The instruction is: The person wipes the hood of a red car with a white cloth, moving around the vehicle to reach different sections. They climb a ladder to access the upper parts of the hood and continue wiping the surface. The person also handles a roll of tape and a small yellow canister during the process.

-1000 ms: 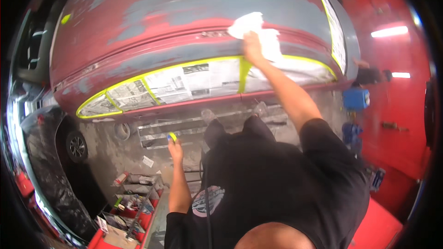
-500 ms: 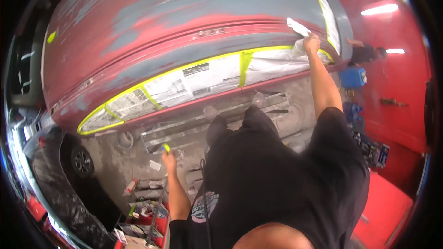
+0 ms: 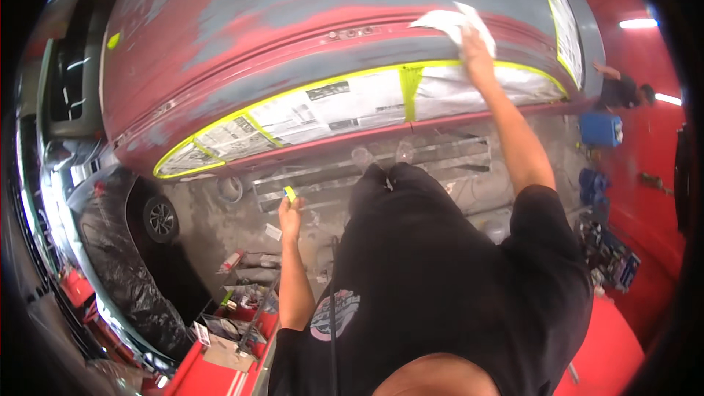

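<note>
the right grip [image 3: 476, 53] lies on a white cloth [image 3: 441, 22] at the edge of the car roof [image 3: 293, 22] — the fingers reach over the cloth, and i cannot tell whether they pinch it or rest flat. the cloth fans out to the left of that grip and touches the roof, which is red with broad grey patches. left of the right grip, a few small round fittings [image 3: 350, 33] sit in the roof channel. just nearer the body, windows masked with paper [image 3: 352, 103] are edged in yellow tape [image 3: 410, 95].

the left grip [image 3: 290, 214] is held well apart from the car, pinching a small yellow roll [image 3: 289, 193] with a touch of blue. beyond this grip, a metal frame [image 3: 260, 196] lies on the floor; a wheel [image 3: 160, 218] and black sheeting [image 3: 110, 238] are to its left. nearer the body stands a red cart [image 3: 183, 372] loaded with clutter.

well to the right of the right grip — a blue box [image 3: 600, 130] and another person [image 3: 620, 92], an arm stretched toward the car.
</note>
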